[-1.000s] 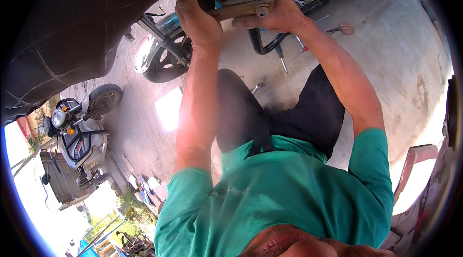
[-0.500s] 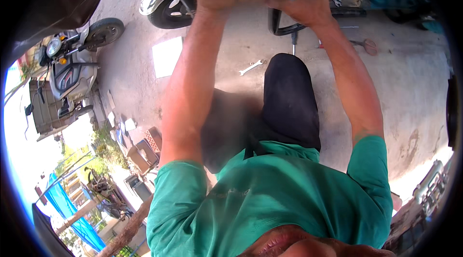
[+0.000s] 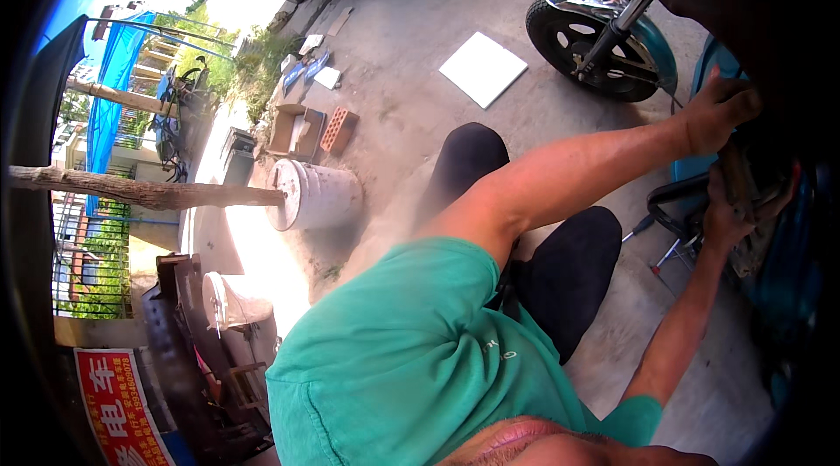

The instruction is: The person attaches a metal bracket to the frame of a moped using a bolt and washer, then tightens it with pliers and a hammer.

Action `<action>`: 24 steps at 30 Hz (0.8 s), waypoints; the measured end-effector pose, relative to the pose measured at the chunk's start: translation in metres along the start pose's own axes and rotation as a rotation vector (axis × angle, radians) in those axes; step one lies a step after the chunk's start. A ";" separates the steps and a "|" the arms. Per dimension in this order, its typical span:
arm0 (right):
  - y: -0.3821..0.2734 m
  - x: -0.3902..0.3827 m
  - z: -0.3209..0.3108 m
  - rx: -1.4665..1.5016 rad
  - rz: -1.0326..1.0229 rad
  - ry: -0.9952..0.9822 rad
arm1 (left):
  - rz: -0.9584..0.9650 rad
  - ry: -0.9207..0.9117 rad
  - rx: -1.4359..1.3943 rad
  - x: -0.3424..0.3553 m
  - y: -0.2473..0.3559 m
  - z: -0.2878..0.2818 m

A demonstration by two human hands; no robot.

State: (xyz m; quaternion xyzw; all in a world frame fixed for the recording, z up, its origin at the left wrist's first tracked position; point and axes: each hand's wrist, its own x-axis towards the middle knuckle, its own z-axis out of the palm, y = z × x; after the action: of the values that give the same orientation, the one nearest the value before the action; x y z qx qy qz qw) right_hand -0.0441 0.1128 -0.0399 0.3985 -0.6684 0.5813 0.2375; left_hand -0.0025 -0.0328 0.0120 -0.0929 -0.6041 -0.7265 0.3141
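Observation:
Both my arms reach to the right, to a teal motorcycle [image 3: 719, 59]. My right hand [image 3: 729, 219] is closed around a brownish metal part [image 3: 740, 175] low on it, thumb on one side and fingers on the other. Just above, my left hand [image 3: 719, 116] has its fingers curled in at the bike's dark side; what they grip is lost in shadow. A black looped bar [image 3: 662, 214] sticks out beside my right hand. On the ground near it lie a dark-handled screwdriver [image 3: 641, 228] and a thin metal tool with a red end [image 3: 665, 257].
The bike's front wheel [image 3: 544, 33] stands ahead, near a white square board [image 3: 484, 70] on the ground. Leftward are a red hollow brick [image 3: 339, 131], a cardboard box [image 3: 297, 132], a white bucket [image 3: 332, 195] with a wooden post [image 3: 166, 190] before it, and another bucket [image 3: 245, 300].
The view has swung left, so the bike and both hands now appear at the right edge. Buckets and a red sign have come into view. Both hands stay at the bike.

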 end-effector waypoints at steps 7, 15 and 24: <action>-0.002 -0.009 -0.003 0.087 0.181 -0.033 | -0.037 0.007 0.046 0.000 -0.008 -0.002; 0.015 -0.011 -0.012 0.135 0.080 0.019 | -0.054 0.075 0.037 0.001 -0.030 -0.006; 0.004 -0.008 -0.020 -0.062 0.071 0.041 | -0.307 -0.029 -0.299 -0.005 -0.007 -0.002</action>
State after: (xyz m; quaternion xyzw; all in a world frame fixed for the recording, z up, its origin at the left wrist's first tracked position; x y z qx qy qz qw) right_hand -0.0456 0.1342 -0.0437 0.3549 -0.6949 0.5765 0.2425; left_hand -0.0020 -0.0321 0.0028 -0.0560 -0.5013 -0.8458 0.1737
